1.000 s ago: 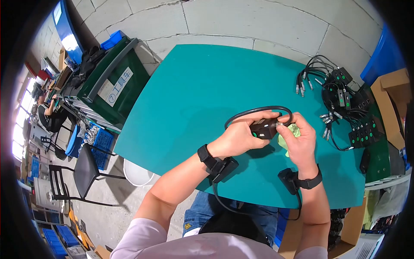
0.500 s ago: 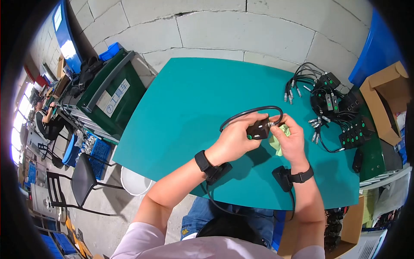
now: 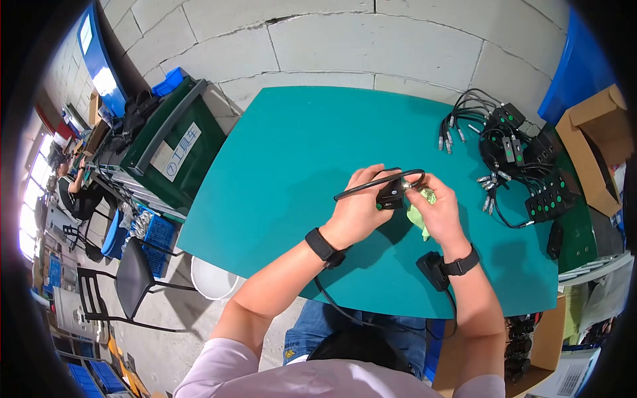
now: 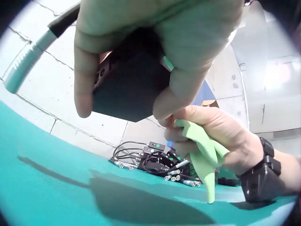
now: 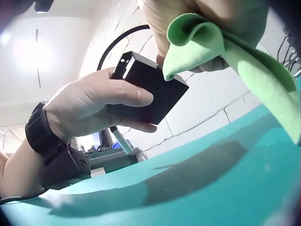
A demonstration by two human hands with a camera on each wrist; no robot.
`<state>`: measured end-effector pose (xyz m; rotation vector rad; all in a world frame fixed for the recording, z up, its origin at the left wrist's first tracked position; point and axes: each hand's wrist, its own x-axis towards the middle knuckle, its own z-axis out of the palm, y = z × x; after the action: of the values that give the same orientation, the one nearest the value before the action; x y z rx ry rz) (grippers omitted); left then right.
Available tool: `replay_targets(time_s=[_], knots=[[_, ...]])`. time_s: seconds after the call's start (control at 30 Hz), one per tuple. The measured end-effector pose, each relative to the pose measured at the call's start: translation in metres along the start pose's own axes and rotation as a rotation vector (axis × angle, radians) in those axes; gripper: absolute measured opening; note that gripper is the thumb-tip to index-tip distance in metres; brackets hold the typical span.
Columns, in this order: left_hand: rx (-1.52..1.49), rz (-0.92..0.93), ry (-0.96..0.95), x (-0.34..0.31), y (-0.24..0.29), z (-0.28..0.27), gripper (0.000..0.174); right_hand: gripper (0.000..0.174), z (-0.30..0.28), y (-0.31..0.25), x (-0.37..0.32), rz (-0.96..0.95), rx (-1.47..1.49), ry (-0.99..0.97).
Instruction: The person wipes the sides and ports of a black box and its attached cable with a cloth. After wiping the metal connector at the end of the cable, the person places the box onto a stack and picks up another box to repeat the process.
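Over the table, my left hand (image 3: 355,215) grips a small black box (image 3: 391,194) with a green dot on one face. In the left wrist view its thumb and fingers clasp the box (image 4: 134,84) from both sides. A black cable (image 3: 361,190) loops from the box's right end back over the left hand, and its free metal connector (image 4: 26,68) hangs beyond that hand. My right hand (image 3: 441,215) holds a crumpled light green cloth (image 5: 195,49) against the box's cable end, fingertips at the metal fitting there.
Several black boxes with coiled cables and metal plugs (image 3: 511,152) lie at the table's right side, beside an open cardboard box (image 3: 600,139). A green tool cart (image 3: 192,129) and a black chair (image 3: 133,278) stand left of the green table (image 3: 265,159). A person sits far left.
Both hands have shifted a little to the left with the black box. The box has turned in the left hand, and the cable loop now sits lower across that hand.
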<state>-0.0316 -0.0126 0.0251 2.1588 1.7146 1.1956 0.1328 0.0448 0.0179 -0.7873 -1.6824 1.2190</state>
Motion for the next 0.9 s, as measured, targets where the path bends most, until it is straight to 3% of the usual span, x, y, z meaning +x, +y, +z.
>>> replay_targets(time_s=[0.07,0.2,0.3,0.37,0.5,0.57,0.63,0.7,0.77,0.83,0.9], knots=[[-0.292,-0.128,-0.109,0.001,-0.002,0.001,0.051,0.021,0.000,-0.003,0.000,-0.056,-0.070,-0.009],[-0.396,-0.116,-0.144,0.003,0.000,-0.008,0.048,0.021,-0.006,-0.013,0.000,-0.158,-0.089,-0.051],[-0.671,-0.072,-0.229,0.003,0.002,-0.015,0.047,0.019,-0.011,-0.027,-0.002,-0.215,-0.123,-0.110],[-0.815,-0.182,-0.314,0.003,0.005,-0.018,0.047,0.017,-0.012,-0.031,-0.004,-0.293,-0.177,-0.108],[-0.667,-0.034,-0.144,-0.001,0.006,-0.004,0.047,0.017,-0.007,-0.025,-0.005,-0.267,-0.140,-0.039],[-0.396,0.051,-0.017,-0.002,0.007,-0.003,0.047,0.017,-0.004,-0.023,-0.005,-0.210,-0.047,0.004],[-0.317,0.064,0.021,-0.002,0.011,-0.008,0.046,0.017,-0.006,-0.025,-0.003,-0.247,-0.085,-0.020],[-0.625,-0.005,-0.160,0.000,0.011,-0.017,0.046,0.018,-0.012,-0.029,-0.003,-0.285,-0.123,-0.043],[-0.643,0.039,-0.225,0.002,0.000,-0.015,0.047,0.020,-0.020,-0.033,-0.003,-0.331,-0.187,-0.161],[-0.866,-0.121,-0.402,0.002,0.004,-0.022,0.046,0.021,-0.021,-0.040,-0.004,-0.310,-0.167,-0.186],[-0.890,-0.142,-0.425,0.001,0.004,-0.020,0.046,0.021,-0.021,-0.041,-0.004,-0.290,-0.149,-0.210]])
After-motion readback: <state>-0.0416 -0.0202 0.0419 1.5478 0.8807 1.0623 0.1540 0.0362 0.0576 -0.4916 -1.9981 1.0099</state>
